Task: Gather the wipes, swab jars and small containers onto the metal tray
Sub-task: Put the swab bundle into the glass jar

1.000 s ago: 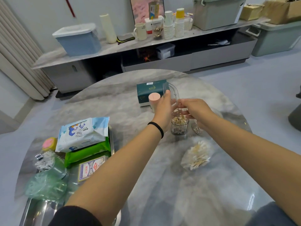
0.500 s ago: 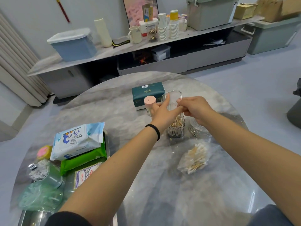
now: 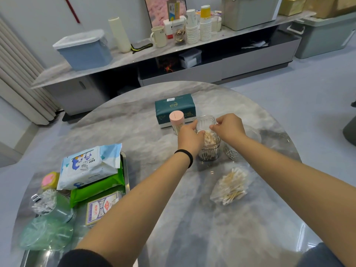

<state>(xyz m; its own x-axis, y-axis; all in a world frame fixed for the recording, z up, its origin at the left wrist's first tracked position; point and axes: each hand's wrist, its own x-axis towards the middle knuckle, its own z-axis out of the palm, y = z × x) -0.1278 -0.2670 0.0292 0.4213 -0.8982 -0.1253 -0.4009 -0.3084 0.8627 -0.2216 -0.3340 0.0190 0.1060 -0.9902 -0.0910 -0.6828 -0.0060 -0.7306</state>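
Here, both hands worked at the clear swab jar [image 3: 209,143] in the middle of the table [image 3: 154,135].

The left hand [image 3: 189,138] gripped the jar's side while the right hand's [image 3: 229,128] fingers [image 3: 212,127] pinched its open hinged lid [image 3: 203,123]. The jar stood beside a pink-capped container [image 3: 176,120], well apart from the metal tray [image 3: 126,176], where wipe packs [image 3: 88,168] were stacked at the table's left.
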